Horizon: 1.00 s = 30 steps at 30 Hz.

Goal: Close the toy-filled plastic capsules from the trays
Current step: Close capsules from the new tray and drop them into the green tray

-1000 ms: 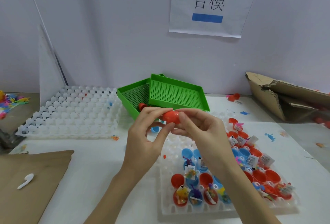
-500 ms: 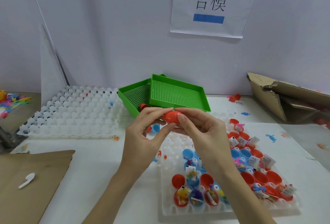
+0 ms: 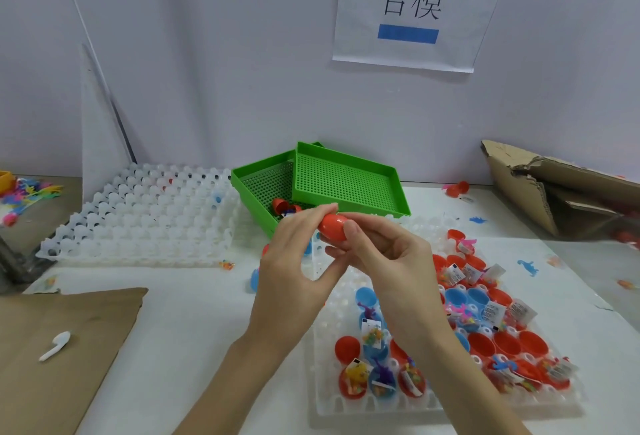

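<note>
Both hands pinch red capsule (image 3: pixel 333 227) in air between them. Left hand (image 3: pixel 294 271) holds one end, right hand (image 3: pixel 384 261) other. Looks small, light, hard, smooth, so may slip. Best squeeze ends together. Open capsules wait in white tray (image 3: pixel 346 410) under right hand.

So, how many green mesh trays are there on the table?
2. The lower green tray sits behind the hands; the upper green tray lies tilted across its right part.
</note>
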Each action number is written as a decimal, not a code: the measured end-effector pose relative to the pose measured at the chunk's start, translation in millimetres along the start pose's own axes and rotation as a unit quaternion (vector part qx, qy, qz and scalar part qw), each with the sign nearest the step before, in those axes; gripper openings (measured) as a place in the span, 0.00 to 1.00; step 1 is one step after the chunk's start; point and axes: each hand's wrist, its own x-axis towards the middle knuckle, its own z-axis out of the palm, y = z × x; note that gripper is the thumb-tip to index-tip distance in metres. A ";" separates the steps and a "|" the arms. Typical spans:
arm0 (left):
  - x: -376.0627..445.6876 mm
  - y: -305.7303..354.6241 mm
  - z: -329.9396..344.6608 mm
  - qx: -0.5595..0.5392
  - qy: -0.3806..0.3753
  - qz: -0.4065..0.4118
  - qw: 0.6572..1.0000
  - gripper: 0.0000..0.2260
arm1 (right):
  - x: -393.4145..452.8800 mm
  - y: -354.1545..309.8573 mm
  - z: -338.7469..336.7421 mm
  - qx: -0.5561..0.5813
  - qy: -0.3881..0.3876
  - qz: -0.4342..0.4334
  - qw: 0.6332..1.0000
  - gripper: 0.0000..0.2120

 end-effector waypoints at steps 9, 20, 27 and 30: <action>-2.5 -7.4 -0.8 0.063 0.022 -0.029 0.997 0.18 | -5.1 7.8 10.8 0.031 -0.023 0.066 0.997 0.10; 2.7 -8.1 -8.0 0.138 -0.014 0.054 0.989 0.27 | 6.7 2.1 -2.4 0.276 -0.169 0.279 0.904 0.17; 3.8 -9.4 -8.1 0.172 -0.025 0.079 0.982 0.23 | 6.0 6.2 0.9 0.304 -0.118 0.309 0.894 0.14; 3.4 -11.7 -7.4 0.171 -0.023 0.087 0.981 0.21 | 4.4 6.2 3.4 0.295 -0.111 0.294 0.902 0.12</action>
